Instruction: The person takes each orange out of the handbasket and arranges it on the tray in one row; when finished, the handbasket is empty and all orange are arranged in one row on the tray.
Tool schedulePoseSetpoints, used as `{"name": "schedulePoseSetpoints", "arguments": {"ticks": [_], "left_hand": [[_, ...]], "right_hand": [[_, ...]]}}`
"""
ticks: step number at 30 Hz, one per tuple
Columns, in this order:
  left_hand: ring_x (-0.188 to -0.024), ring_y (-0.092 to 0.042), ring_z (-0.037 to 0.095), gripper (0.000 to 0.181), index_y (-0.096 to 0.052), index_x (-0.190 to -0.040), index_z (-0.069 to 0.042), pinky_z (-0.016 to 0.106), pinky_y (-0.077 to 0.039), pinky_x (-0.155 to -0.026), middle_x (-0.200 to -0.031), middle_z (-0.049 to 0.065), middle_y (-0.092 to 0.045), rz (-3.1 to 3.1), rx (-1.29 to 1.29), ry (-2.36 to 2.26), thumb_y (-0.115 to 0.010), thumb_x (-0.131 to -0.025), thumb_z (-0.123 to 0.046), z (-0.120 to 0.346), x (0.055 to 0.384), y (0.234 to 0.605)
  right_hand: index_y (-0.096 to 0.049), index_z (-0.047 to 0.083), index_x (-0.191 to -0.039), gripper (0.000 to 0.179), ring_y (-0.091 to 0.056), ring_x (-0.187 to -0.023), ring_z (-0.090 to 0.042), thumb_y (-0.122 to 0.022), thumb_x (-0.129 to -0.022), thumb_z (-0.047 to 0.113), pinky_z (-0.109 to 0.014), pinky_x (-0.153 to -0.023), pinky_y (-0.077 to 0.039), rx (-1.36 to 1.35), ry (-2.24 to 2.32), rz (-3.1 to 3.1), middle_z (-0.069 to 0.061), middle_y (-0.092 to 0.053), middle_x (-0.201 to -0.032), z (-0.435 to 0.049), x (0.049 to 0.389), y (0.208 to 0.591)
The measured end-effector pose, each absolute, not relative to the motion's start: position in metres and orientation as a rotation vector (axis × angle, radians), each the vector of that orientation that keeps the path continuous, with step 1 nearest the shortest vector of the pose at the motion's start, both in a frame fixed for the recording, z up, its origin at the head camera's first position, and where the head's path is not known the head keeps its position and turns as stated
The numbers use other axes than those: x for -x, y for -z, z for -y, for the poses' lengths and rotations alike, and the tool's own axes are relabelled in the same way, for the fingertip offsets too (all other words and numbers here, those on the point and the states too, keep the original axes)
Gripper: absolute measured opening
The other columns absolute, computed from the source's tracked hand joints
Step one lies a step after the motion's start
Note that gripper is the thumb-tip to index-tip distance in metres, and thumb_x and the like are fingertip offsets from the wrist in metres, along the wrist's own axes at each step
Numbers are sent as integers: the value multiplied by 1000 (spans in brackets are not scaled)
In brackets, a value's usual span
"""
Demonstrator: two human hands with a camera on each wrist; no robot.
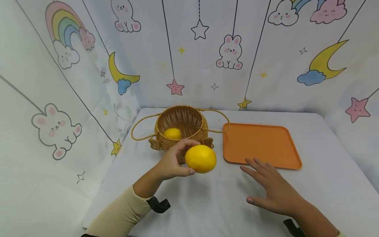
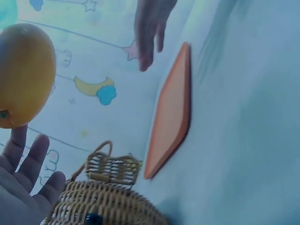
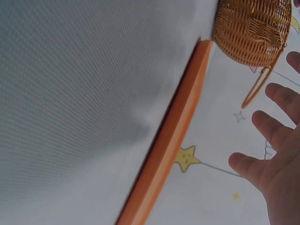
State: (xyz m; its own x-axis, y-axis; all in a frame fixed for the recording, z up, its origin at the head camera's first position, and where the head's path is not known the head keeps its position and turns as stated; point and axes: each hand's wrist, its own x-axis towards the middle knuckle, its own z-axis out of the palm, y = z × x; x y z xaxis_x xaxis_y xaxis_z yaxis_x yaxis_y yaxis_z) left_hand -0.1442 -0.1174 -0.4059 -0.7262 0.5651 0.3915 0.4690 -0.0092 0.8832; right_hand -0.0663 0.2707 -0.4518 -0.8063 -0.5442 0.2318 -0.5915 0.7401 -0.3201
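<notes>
My left hand (image 1: pixel 175 161) holds a smooth, oval yellow fruit (image 1: pixel 201 159) between thumb and fingers, raised above the table just in front of the wicker basket (image 1: pixel 204 126). In the left wrist view the fruit (image 2: pixel 26 77) has a small green stem spot at its lower end. A second yellow fruit (image 1: pixel 172 133) lies inside the basket, its lower part hidden by the rim. My right hand (image 1: pixel 276 189) hovers with spread fingers near the front edge of the orange tray (image 1: pixel 260 143), holding nothing. The right wrist view also shows those spread fingers (image 3: pixel 276 129).
Two loop handles (image 1: pixel 220 112) stick out from the basket's sides, the right one reaching over the tray's left edge. A white cloth covers the table (image 1: pixel 219 204). Behind and at the sides hangs a printed curtain (image 1: pixel 201 65) with rabbits, moons and stars.
</notes>
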Motion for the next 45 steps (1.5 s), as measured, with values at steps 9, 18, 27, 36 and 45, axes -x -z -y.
{"name": "schedulePoseSetpoints", "arguments": {"ticks": [9, 18, 27, 36, 45], "left_hand": [[-125, -60, 29, 73, -60, -143, -10, 52, -47, -109, -140, 9, -64, -2104, -1086, -1875, -87, -76, -21, 106, 138, 431], [-129, -59, 28, 73, -60, -143, -11, 54, -43, -114, -141, 6, -63, -2116, -1029, -1860, -86, -77, -22, 103, 138, 441], [-131, -58, 27, 74, -59, -144, -9, 50, -43, -115, -143, 7, -62, -2124, -1043, -1843, -88, -77, -25, 99, 138, 443], [-131, -59, 23, 73, -60, -143, -13, 48, -46, -114, -140, 2, -64, -2178, -1027, -1799, -89, -77, -22, 84, 141, 447], [-131, -58, 20, 75, -58, -146, -14, 47, -47, -113, -142, 0, -62, -2167, -993, -1755, -89, -78, -17, 46, 158, 456]], "right_hand": [[-45, 28, -164, 91, -31, -156, -42, -84, -86, 54, -63, -128, -15, -900, -556, 2825, 1, -27, -176, -273, 65, 455], [-42, 30, -166, 95, -29, -157, -43, -86, -85, 55, -55, -130, -5, -904, -552, 2829, 1, -25, -176, -277, 66, 458], [-33, 32, -169, 98, -22, -159, -46, -77, -89, 64, -58, -128, 6, -885, -428, 2886, -3, -16, -179, -278, 61, 456], [-30, 32, -171, 100, -17, -160, -48, -73, -89, 71, -64, -126, 9, -828, -347, 2952, -7, -14, -179, -279, 59, 458], [-29, 31, -171, 100, -13, -161, -47, -67, -90, 77, -76, -122, -7, -716, -322, 3047, -9, -11, -179, -290, 58, 458]]}}
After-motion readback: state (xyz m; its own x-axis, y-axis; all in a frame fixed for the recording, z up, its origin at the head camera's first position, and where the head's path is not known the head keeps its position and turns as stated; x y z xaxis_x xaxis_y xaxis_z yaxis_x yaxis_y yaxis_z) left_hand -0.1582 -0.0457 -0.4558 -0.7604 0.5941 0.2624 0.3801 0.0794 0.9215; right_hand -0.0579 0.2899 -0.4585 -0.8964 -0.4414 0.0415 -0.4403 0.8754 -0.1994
